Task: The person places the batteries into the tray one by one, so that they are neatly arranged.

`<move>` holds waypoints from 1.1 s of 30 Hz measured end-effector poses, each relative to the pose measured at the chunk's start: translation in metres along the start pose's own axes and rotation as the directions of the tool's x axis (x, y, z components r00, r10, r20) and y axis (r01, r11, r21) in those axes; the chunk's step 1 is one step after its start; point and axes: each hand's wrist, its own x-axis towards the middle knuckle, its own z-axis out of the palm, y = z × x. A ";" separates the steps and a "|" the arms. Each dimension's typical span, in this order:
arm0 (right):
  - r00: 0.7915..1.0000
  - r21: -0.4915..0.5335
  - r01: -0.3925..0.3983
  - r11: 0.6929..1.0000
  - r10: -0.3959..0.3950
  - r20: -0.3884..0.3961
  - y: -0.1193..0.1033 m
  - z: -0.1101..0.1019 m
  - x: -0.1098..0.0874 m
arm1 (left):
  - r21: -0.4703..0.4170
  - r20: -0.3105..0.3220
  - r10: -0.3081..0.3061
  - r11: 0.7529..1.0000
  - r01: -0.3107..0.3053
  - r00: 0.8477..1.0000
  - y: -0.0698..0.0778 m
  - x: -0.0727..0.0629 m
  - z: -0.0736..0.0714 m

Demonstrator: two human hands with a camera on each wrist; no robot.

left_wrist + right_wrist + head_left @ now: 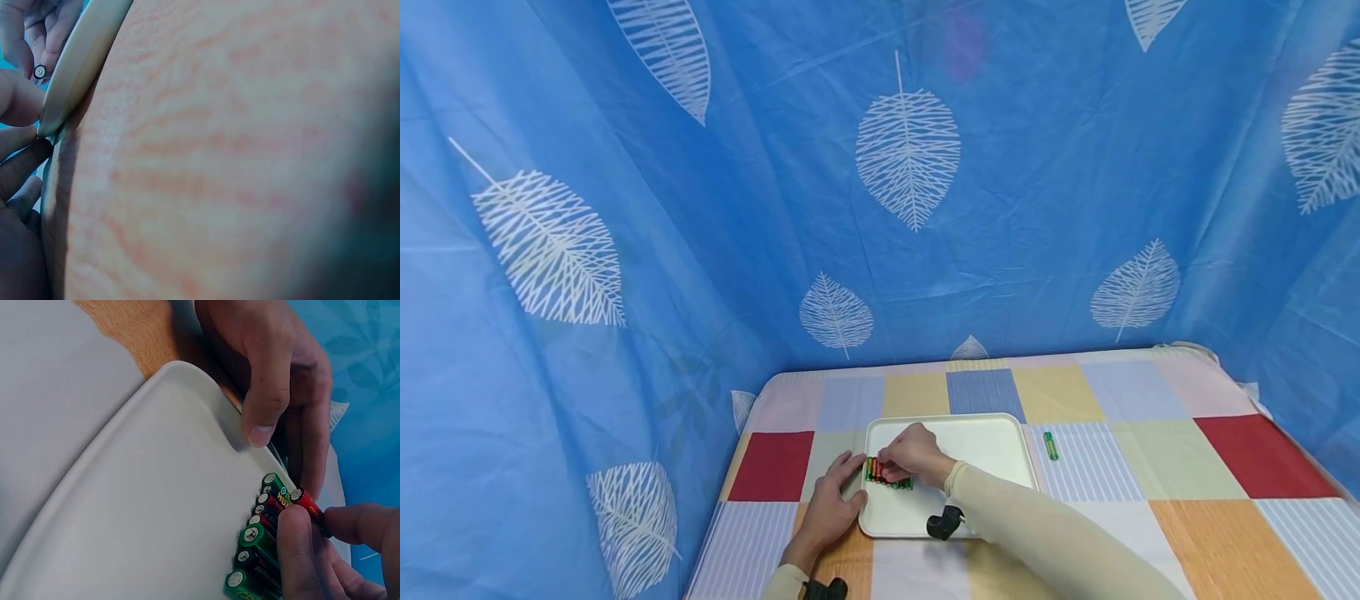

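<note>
Between its thumb and index finger, my right hand (916, 455) pinches a red-and-black battery (306, 501), which is tilted over a row of batteries. In the left wrist view, one round end of the battery (40, 72) pokes out between the fingertips. The row of green, red and black batteries (260, 536) lies side by side in the white tray (977, 442), along its left side. My left hand (829, 510) rests at the tray's left edge with fingers loosely extended. Its thumb (265, 419) touches the rim, while the other fingers lie outside the wall.
A single green battery (1050, 446) lies on the patchwork tablecloth (1157, 458), right of the tray. Blue curtains (1000, 208) with white leaf prints hang behind and beside the table. Below the right forearm sits a black wrist camera (945, 522).
</note>
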 end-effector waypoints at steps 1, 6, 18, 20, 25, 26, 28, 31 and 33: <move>1.000 0.003 -0.002 1.000 0.002 0.003 0.000 0.000 0.000 | -0.003 -0.002 0.000 1.000 0.000 1.000 0.000 0.000 0.000; 1.000 0.011 -0.002 1.000 0.002 0.020 0.001 -0.002 0.000 | -0.009 -0.006 0.006 1.000 -0.006 1.000 -0.001 0.001 0.000; 0.999 0.019 -0.016 1.000 0.016 0.031 0.002 -0.004 0.000 | -0.003 -0.007 -0.010 1.000 0.010 1.000 0.001 0.001 0.001; 0.999 0.025 -0.020 0.999 0.019 0.035 0.002 -0.004 0.000 | -0.001 -0.008 -0.010 1.000 0.010 1.000 0.002 0.001 0.001; 0.999 0.046 -0.005 0.999 0.003 0.045 0.002 -0.006 -0.002 | -0.007 -0.003 -0.005 1.000 0.005 1.000 0.001 0.001 0.001; 0.999 0.048 -0.002 0.999 0.000 0.047 0.003 -0.006 -0.003 | -0.007 -0.003 -0.005 1.000 0.005 1.000 0.001 0.001 0.000; 0.999 0.055 -0.002 0.999 -0.001 0.051 0.003 -0.006 -0.004 | -0.004 -0.002 -0.008 1.000 0.008 1.000 0.001 0.000 0.001; 0.998 0.064 -0.004 0.998 0.000 0.059 0.002 -0.008 -0.003 | 0.004 -0.003 -0.015 1.000 0.015 1.000 0.001 0.000 0.001; 0.998 0.074 -0.003 0.997 -0.002 0.068 0.001 -0.009 -0.004 | 0.008 -0.004 -0.015 1.000 0.015 1.000 0.002 0.000 0.001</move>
